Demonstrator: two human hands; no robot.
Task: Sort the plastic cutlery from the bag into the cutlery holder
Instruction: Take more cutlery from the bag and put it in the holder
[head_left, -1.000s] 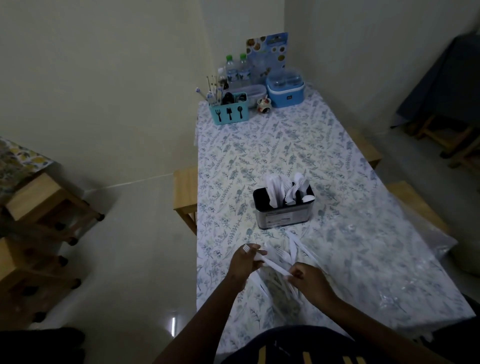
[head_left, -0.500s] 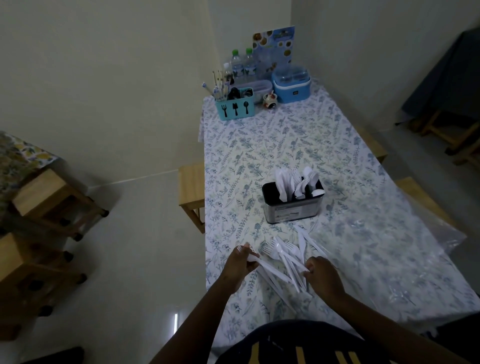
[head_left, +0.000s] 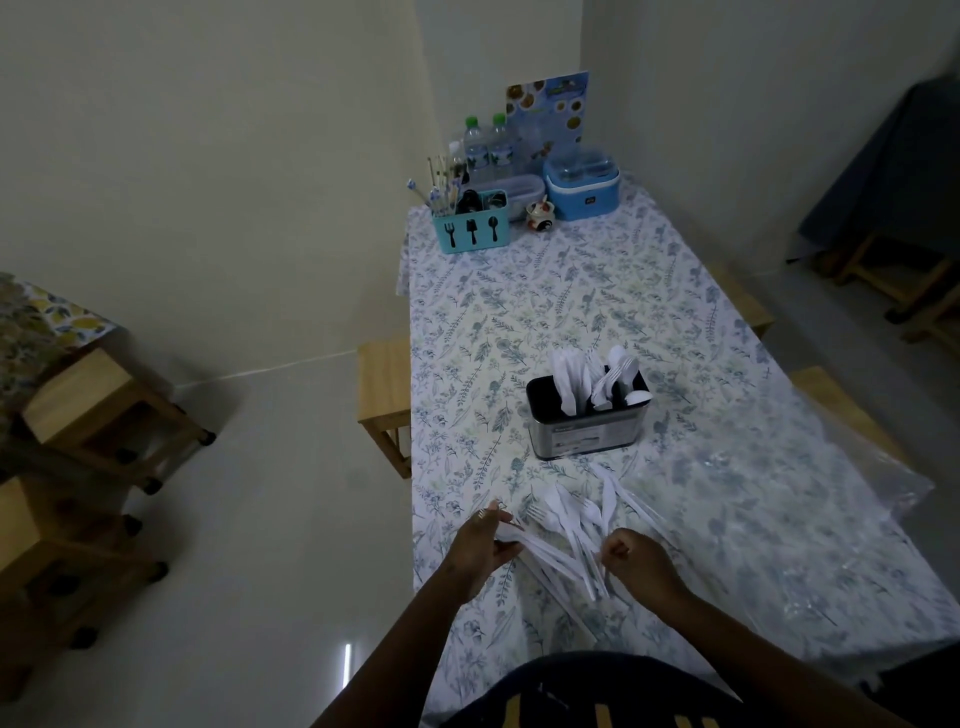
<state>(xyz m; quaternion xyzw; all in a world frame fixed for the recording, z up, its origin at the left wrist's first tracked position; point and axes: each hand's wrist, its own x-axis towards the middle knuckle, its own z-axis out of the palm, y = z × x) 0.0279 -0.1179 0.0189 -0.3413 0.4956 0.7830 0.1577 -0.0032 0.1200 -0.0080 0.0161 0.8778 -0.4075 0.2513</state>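
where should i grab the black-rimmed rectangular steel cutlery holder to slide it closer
Clasp the black-rimmed steel cutlery holder by its short end walls, coming low from the near side. Its long face is turned toward you, and white plastic cutlery stands out of the top, blocking a grip from above.

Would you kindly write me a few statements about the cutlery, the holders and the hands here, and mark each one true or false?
1. The cutlery holder already has white cutlery standing in it. True.
2. The left hand lies flat and empty. False: it grips pieces of the loose cutlery.
3. The loose cutlery lies on the near side of the cutlery holder, by the hands. True.
4. The turquoise caddy touches the cutlery holder. False: it stands well apart, at the far end of the table, near the bottles.
5. The right hand reaches into the cutlery holder. False: it is at the handle ends of the loose cutlery.
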